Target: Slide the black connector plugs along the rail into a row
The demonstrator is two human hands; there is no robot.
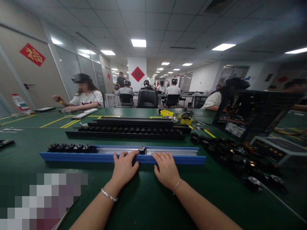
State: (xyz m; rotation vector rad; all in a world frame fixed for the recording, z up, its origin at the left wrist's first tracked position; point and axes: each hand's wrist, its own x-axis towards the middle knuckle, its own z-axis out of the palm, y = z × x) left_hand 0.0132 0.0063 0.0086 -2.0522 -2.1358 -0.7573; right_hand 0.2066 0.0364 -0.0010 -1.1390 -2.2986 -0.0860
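Note:
A long blue rail (79, 157) with a silver inner channel lies across the green table. Several black parts (69, 147) with metal tops sit together at its left end. One single black part (142, 150) stands in the channel near the middle. My left hand (124, 167) rests on the rail's near edge just left of that part, fingers spread and fingertips over the edge. To the right of the part, my right hand (165, 167) lies on the same edge with its fingers bent over it and thumb apart. Neither hand visibly holds anything.
Behind the blue rail lie black rails (124, 135), one filled with black parts. A heap of black parts (230, 156) spreads at the right, beside a grey metal box (275, 150) and an open computer case (242, 111). Yellow trays (166, 113) stand further back. People sit around.

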